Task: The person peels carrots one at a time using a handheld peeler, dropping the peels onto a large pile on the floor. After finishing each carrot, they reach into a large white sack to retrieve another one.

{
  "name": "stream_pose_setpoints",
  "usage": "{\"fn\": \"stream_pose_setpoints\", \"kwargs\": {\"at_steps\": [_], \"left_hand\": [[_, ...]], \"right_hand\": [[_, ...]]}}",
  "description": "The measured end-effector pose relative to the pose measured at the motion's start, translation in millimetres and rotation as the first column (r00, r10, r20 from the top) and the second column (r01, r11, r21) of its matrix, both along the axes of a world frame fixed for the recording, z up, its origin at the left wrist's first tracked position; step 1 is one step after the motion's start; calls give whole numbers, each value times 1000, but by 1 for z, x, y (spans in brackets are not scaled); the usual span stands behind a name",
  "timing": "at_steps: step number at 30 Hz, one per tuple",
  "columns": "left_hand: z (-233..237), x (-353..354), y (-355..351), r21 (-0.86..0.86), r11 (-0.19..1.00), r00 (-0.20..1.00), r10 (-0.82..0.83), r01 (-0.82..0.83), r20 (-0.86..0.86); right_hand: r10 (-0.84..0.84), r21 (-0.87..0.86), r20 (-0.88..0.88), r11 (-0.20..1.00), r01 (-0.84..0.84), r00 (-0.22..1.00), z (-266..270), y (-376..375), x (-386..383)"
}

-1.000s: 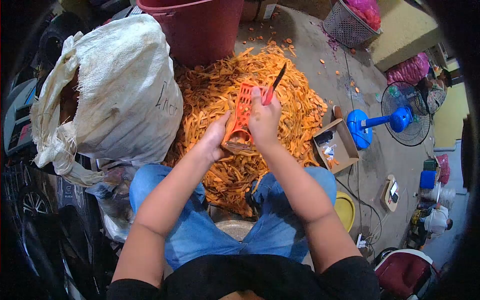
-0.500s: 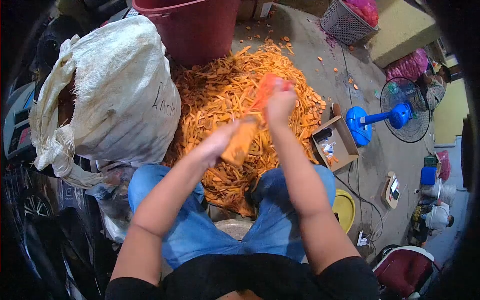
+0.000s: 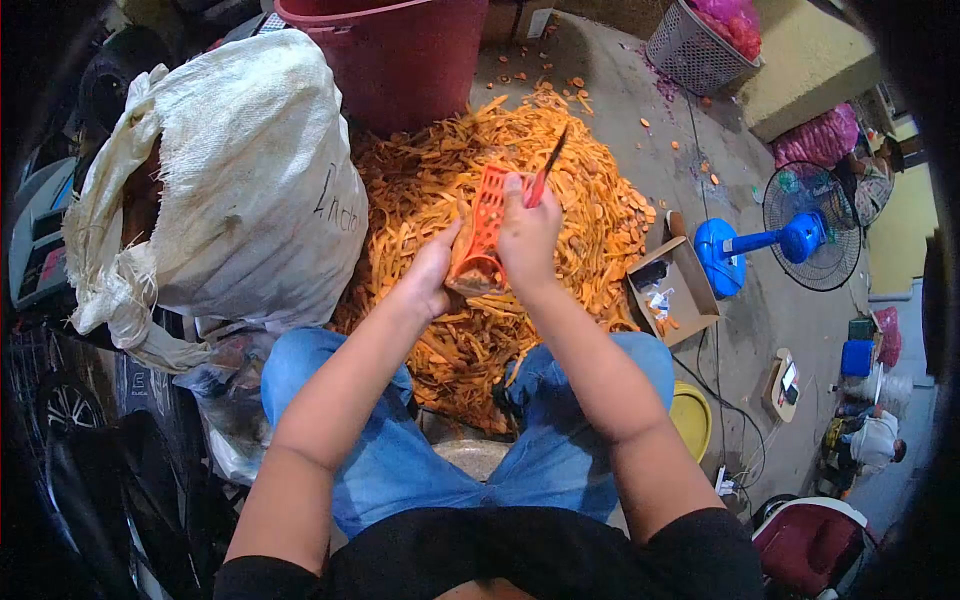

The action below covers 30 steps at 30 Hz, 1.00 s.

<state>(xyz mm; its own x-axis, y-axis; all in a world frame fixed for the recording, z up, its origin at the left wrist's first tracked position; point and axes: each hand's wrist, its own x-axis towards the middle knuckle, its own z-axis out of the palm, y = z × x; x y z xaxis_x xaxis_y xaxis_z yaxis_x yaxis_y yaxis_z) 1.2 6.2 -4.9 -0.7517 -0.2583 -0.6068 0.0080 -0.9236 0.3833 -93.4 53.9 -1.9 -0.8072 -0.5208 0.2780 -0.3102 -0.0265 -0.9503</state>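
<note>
My left hand (image 3: 432, 265) is closed around a thick orange carrot (image 3: 464, 235), mostly hidden behind the tool in front of it. My right hand (image 3: 530, 235) grips a red-orange peeler (image 3: 487, 222) with a perforated body, its wide end lying against the carrot. A knife (image 3: 550, 168) with a red handle and dark blade also sticks up from the right fist. Below both hands spreads a big heap of orange peelings (image 3: 590, 200), with round carrot slices on its right side.
A white woven sack (image 3: 250, 180) stands left of the heap, and a dark red tub (image 3: 400, 70) behind it. To the right are an open cardboard box (image 3: 690, 285), a blue fan (image 3: 720, 258), cables and a yellow lid (image 3: 690, 420). A person (image 3: 875, 440) is far right.
The peeler has come down and toward me along the carrot. The carrot has shifted slightly behind it, and the knife in my right hand now shows clearly.
</note>
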Motion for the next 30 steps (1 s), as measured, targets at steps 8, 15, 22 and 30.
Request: {"fn": "stream_pose_setpoints", "kwargs": {"at_steps": [8, 15, 22, 30], "left_hand": [[-10, 1, 9, -150, 969, 981, -194, 196, 29], [17, 8, 18, -189, 927, 945, -325, 324, 26], [-10, 1, -7, -68, 993, 995, -95, 92, -39], [-16, -2, 5, -203, 963, 984, -175, 179, 37]], "right_hand": [[-242, 25, 81, 970, 240, 967, -13, -6, -33], [-601, 250, 122, 789, 561, 790, -21, 17, -110], [-73, -98, 66, 992, 79, 995, -4, -8, -10], [-118, 18, -97, 993, 120, 988, 4, -1, -9]]}}
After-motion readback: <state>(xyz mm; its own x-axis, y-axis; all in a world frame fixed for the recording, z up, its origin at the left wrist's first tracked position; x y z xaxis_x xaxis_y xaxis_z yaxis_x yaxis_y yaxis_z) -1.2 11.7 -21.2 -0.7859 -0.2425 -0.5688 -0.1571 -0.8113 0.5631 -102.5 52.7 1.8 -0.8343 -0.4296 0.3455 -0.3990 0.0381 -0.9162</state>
